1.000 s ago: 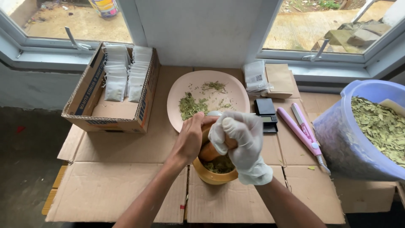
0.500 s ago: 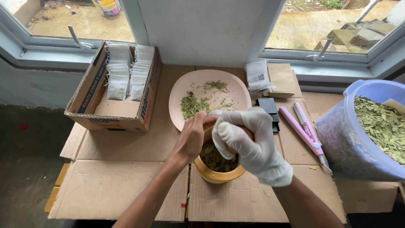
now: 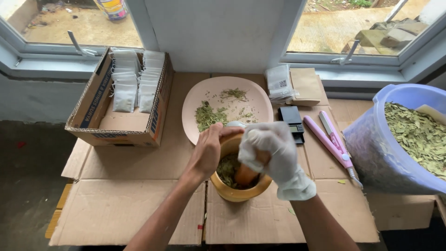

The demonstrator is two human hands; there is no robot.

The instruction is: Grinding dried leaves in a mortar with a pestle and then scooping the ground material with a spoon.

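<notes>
Pestle (image 3: 245,175) top hidden inside gloved right hand (image 3: 272,151).

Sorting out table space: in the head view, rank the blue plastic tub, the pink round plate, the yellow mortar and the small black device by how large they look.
1. Blue plastic tub, though partly cut off by the frame
2. Pink round plate
3. Yellow mortar
4. Small black device

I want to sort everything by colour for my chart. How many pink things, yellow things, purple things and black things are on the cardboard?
Pink: 2, the plate and the sealer tool
Yellow: 1, the mortar under both hands
Purple: 1, the tub of leaves
Black: 1, the small scale
Total: 5
</notes>
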